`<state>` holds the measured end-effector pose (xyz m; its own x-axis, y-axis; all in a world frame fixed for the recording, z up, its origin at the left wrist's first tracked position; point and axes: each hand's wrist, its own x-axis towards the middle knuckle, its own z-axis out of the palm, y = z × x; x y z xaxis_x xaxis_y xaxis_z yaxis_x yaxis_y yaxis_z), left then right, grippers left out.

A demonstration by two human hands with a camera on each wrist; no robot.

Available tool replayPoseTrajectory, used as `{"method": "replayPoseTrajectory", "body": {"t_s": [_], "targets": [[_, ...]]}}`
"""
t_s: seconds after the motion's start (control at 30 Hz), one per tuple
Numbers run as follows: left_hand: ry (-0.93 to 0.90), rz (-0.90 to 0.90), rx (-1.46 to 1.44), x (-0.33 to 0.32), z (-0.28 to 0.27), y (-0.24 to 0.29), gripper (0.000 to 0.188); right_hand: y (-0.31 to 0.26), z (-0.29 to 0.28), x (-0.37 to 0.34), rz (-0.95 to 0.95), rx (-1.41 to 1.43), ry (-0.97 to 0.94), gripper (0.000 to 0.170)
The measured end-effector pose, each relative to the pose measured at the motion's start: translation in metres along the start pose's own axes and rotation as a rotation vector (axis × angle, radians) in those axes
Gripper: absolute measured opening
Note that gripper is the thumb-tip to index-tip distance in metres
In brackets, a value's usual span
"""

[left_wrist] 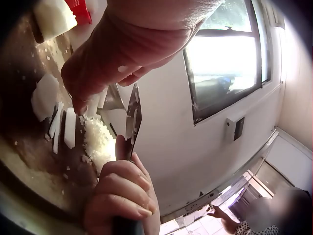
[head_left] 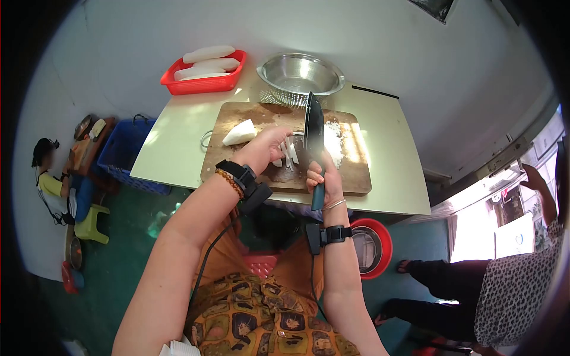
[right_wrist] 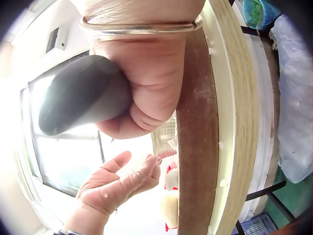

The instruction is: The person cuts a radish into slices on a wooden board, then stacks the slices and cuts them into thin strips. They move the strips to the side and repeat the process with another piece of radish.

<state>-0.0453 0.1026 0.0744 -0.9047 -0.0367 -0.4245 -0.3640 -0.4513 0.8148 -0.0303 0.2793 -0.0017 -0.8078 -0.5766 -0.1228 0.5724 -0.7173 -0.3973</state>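
My right hand (head_left: 326,178) grips the dark handle of a kitchen knife (head_left: 310,126), its blade held up on edge over the cutting board (head_left: 351,178). Beside the blade, my left hand (head_left: 267,144) curls its fingers down at the board, holding white radish strips (left_wrist: 102,98) at the fingertips. Cut slices and sticks (left_wrist: 70,128) lie by that hand. A peeled chunk of white radish (head_left: 239,132) sits to its left. On the knife's far side is a heap of finely diced radish (head_left: 333,145), seen in the left wrist view as small white bits.
Behind the board stand a red tray (head_left: 202,87) of several peeled radishes and a steel basin (head_left: 301,74) on a perforated strainer (head_left: 287,98). A red bucket (head_left: 386,252) is on the floor to the right. One person (head_left: 516,285) stands at right; another (head_left: 53,184) is at left.
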Motion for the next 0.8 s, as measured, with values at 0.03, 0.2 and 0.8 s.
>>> {"method": "replayPoseTrajectory", "body": {"t_s": [0.03,0.2,0.8], "targets": [[-0.031,-0.026,0.007,0.004,-0.002,0.000,0.015,0.000,-0.001,0.000,0.001,-0.002,-0.008,0.036],[-0.154,-0.078,0.110,0.045,-0.023,-0.009,0.022,0.000,0.004,-0.001,0.006,-0.034,0.085,0.039],[-0.011,0.410,0.795,-0.002,-0.007,-0.009,0.034,0.002,0.003,-0.002,-0.011,0.023,0.082,0.039]]}}
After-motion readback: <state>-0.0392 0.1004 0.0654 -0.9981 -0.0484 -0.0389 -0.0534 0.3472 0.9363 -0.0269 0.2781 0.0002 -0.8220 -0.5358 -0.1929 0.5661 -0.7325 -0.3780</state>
